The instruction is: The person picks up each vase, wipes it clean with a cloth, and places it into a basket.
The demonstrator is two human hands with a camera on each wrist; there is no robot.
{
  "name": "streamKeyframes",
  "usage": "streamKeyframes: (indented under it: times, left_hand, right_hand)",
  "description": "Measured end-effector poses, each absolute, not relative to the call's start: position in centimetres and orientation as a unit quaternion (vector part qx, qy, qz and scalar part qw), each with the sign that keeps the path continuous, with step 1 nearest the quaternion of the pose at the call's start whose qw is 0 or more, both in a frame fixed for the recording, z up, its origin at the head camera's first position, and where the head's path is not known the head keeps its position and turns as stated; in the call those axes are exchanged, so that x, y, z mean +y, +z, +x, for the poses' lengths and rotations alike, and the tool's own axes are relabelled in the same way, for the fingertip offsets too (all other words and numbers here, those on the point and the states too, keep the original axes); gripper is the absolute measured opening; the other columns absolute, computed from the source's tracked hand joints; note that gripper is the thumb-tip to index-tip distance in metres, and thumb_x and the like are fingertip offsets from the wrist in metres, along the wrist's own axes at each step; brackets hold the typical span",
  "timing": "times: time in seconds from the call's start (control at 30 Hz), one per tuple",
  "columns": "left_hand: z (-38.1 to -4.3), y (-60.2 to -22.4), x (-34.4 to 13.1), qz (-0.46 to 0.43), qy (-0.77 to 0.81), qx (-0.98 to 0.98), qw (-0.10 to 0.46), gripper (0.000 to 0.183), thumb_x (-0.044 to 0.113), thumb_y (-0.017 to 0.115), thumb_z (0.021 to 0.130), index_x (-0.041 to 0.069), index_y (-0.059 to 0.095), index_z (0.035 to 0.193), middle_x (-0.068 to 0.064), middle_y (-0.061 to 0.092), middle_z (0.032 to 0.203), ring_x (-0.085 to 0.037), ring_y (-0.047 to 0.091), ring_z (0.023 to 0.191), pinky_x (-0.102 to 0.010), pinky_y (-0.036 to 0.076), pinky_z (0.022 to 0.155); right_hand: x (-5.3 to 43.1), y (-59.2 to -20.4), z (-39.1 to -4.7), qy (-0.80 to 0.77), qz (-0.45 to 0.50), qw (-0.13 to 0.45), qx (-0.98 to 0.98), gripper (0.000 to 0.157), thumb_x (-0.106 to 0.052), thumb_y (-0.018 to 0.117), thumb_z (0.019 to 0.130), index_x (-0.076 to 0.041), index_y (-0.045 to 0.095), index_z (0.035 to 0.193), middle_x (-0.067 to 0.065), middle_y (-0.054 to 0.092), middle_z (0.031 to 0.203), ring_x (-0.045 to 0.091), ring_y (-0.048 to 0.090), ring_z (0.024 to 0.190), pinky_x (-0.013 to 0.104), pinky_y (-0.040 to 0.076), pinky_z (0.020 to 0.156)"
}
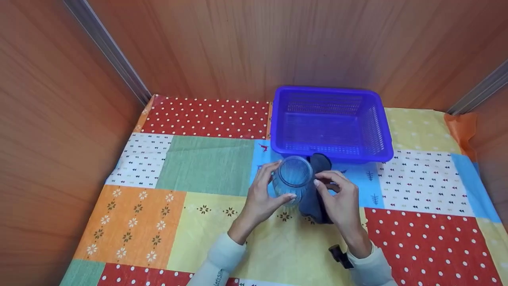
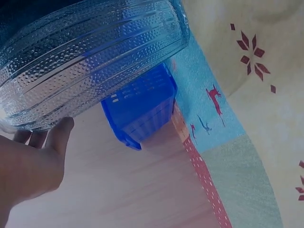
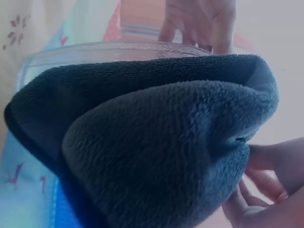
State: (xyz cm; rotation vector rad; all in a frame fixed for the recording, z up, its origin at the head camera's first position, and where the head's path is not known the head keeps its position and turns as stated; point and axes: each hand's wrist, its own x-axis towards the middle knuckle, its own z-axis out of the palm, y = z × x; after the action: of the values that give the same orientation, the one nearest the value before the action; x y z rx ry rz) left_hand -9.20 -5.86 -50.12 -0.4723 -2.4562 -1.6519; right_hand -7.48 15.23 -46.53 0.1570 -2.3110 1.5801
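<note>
A clear ribbed glass jar is tilted with its round rim toward the head camera. My left hand grips it from the left, thumb at the near side and fingers on the far side. Dimpled texture covers the jar's wall in the left wrist view. Against the jar's right side hangs a dark grey cloth, folded over on itself. My right hand pinches this cloth between thumb and fingers. Seen from the right wrist, the fluffy cloth hides most of the jar.
A purple plastic basket with slotted walls stands just beyond the hands, near the wooden back wall. A patchwork-print tablecloth covers the table. Wooden panels also enclose the left and right sides.
</note>
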Motion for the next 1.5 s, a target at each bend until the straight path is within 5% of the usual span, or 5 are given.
streamKeyframes:
  times: [0.2, 0.5, 0.97, 1.23, 1.5]
  left_hand:
    - [-9.2, -50.5, -5.6, -0.146, -0.521, -0.834, 0.108, 0.083, 0.034, 0.096, 0.078, 0.006, 0.056, 0.146, -0.01, 0.055, 0.15, -0.027, 0.053, 0.138, -0.048, 0.051, 0.112]
    - [-10.2, -49.8, -7.3, -0.206, -0.556, -0.805, -0.022, 0.083, 0.026, 0.089, 0.088, 0.016, 0.041, 0.155, 0.005, 0.037, 0.169, -0.024, 0.04, 0.153, -0.051, 0.042, 0.12]
    - [-8.9, -49.8, -4.6, -0.112, -0.507, -0.849, 0.099, 0.09, 0.024, 0.099, 0.075, 0.01, 0.046, 0.147, -0.007, 0.051, 0.152, -0.026, 0.052, 0.139, -0.048, 0.051, 0.111]
    - [-10.4, -49.1, -7.1, -0.188, -0.507, -0.842, -0.005, 0.094, 0.036, 0.091, 0.084, 0.016, 0.042, 0.162, -0.007, 0.042, 0.154, -0.028, 0.045, 0.141, -0.052, 0.05, 0.112]
    - [-10.6, -49.3, -7.0, -0.185, -0.534, -0.825, 0.022, 0.085, 0.026, 0.096, 0.08, 0.011, 0.053, 0.152, -0.006, 0.048, 0.159, -0.027, 0.048, 0.145, -0.048, 0.046, 0.117]
  right_hand:
    - [16.1, -47.5, -7.6, 0.575, 0.075, 0.131, -0.804, 0.027, 0.012, 0.073, 0.092, 0.003, 0.078, 0.118, 0.016, 0.069, 0.122, 0.008, 0.062, 0.11, 0.015, 0.054, 0.094]
    - [16.4, -48.1, -8.0, 0.597, 0.066, 0.123, -0.79, 0.029, 0.009, 0.076, 0.092, 0.004, 0.073, 0.12, 0.016, 0.07, 0.118, 0.007, 0.066, 0.107, 0.016, 0.055, 0.096]
    - [15.5, -47.8, -7.1, 0.586, 0.077, 0.165, -0.79, 0.024, 0.007, 0.081, 0.089, 0.003, 0.077, 0.112, 0.014, 0.071, 0.108, 0.009, 0.068, 0.095, 0.017, 0.058, 0.088]
    - [16.0, -47.4, -6.9, 0.589, 0.073, 0.131, -0.794, 0.029, 0.01, 0.078, 0.089, 0.001, 0.078, 0.116, 0.013, 0.07, 0.113, 0.013, 0.068, 0.099, 0.017, 0.057, 0.092]
    - [15.5, -47.1, -7.2, 0.569, 0.064, 0.145, -0.807, 0.025, 0.008, 0.081, 0.087, 0.001, 0.078, 0.112, 0.012, 0.072, 0.108, 0.012, 0.069, 0.096, 0.016, 0.058, 0.089]
